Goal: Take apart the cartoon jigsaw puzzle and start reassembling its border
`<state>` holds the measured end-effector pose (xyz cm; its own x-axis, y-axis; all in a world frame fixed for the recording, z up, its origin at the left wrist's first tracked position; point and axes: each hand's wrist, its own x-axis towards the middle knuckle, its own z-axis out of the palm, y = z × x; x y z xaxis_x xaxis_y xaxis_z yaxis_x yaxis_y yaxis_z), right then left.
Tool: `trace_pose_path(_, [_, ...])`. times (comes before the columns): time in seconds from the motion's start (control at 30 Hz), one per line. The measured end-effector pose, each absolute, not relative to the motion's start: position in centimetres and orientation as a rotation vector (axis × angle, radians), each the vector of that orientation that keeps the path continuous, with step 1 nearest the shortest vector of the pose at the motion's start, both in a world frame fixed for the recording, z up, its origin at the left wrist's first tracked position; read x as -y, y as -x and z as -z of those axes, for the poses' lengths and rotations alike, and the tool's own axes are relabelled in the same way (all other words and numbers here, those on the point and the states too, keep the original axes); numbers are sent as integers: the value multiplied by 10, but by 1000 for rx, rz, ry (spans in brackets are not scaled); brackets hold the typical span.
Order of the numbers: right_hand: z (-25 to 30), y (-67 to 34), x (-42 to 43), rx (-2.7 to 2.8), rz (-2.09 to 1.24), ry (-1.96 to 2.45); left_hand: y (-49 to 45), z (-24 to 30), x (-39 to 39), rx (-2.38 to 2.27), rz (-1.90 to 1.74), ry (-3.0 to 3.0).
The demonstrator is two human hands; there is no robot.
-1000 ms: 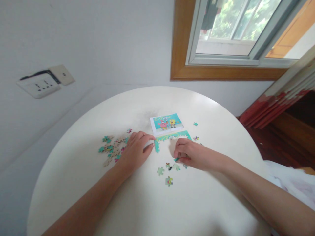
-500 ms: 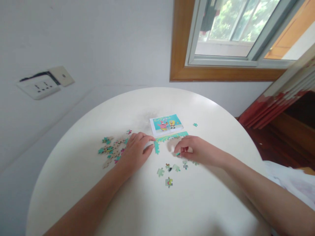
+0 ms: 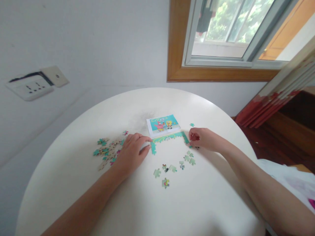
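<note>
A partly joined jigsaw puzzle (image 3: 169, 137) lies on the white table, its teal pieces forming a top strip with a short side running down at each end. My left hand (image 3: 134, 149) rests at its upper left corner, fingertips touching the edge, thumb and index finger apart. At the lower end of the right side, my right hand (image 3: 200, 139) has curled fingers and its thumb tip at a small teal puzzle piece (image 3: 190, 146), partly hidden by the hand. Just behind the puzzle lies a picture card (image 3: 163, 125) with cartoon figures.
A heap of loose pieces (image 3: 105, 150) lies left of my left hand, partly covered by it. Several scattered pieces (image 3: 173, 168) lie nearer me, and a single teal piece (image 3: 192, 125) sits behind my right hand. The round table (image 3: 137, 203) meets the wall near a window (image 3: 221, 36).
My right hand has moved right and slightly away from me, from inside the puzzle outline to its right side, uncovering that side and some loose pieces. My left hand stays at the corner.
</note>
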<state>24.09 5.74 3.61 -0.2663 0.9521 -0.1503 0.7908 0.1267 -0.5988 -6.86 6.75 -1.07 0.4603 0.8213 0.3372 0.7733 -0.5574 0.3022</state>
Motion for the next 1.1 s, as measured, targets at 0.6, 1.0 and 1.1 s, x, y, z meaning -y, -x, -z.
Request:
trace_pose_path(0.6, [-43, -247, -57, 2235, -721, 1771, 69, 12, -68, -1430, -699, -2587])
trace_pose_path(1.0, [-39, -245, -60, 2317, -615, 1760, 69, 11, -67, -1417, -686, -2618])
trace_pose_path(1.1, [-39, -245, -60, 2335, -640, 1763, 69, 11, -67, -1417, -686, -2618])
